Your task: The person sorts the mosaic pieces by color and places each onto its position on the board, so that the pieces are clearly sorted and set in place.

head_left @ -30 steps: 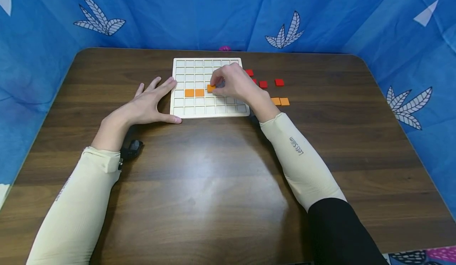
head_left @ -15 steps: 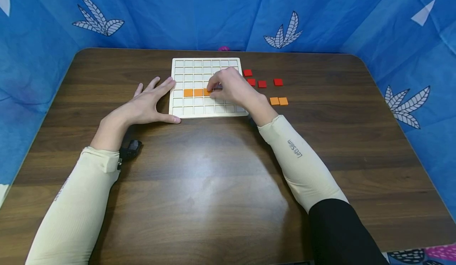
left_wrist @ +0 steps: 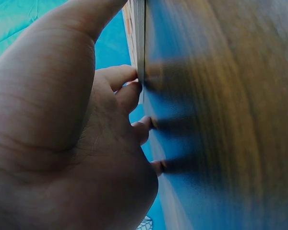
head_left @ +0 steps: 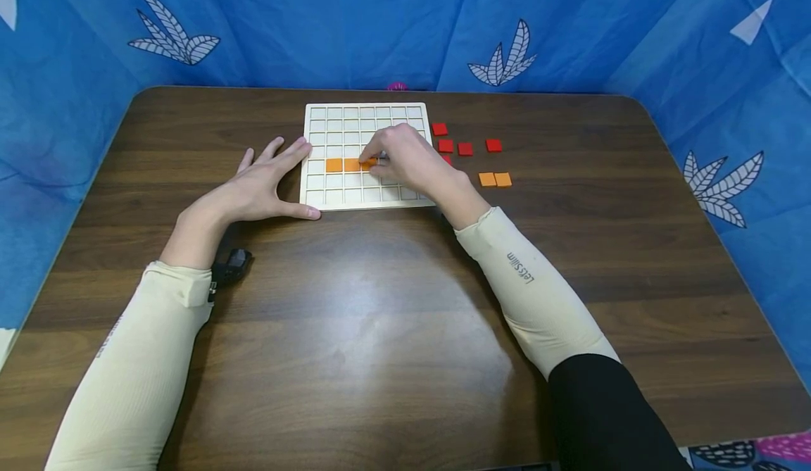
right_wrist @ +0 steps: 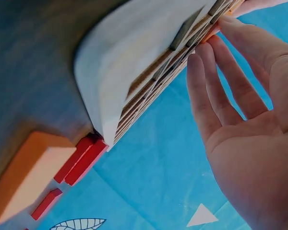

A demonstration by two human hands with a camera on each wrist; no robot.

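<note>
A cream grid board [head_left: 366, 113] lies on the wooden table. In one of its rows sit two orange square tiles, the left one [head_left: 334, 165] and its neighbour [head_left: 351, 165]. Right beside them my right hand [head_left: 405, 158] pinches a third orange tile [head_left: 367, 165] low on the grid; its fingers cover part of that tile. The right wrist view shows thumb and fingertips meeting at this tile's orange edge [right_wrist: 210, 33]. My left hand [head_left: 253, 188] is spread at the board's left side, fingers on the edge and thumb at the near left corner.
Several red tiles [head_left: 465, 149] lie loose just right of the board. Nearer to me there, two orange tiles [head_left: 495, 179] lie side by side on the table [head_left: 355, 316]. A blue patterned cloth [head_left: 355, 27] hangs behind the table.
My right hand has brought the third orange tile down and slightly nearer to me, into line with the other two. The left hand keeps its place at the board's edge.
</note>
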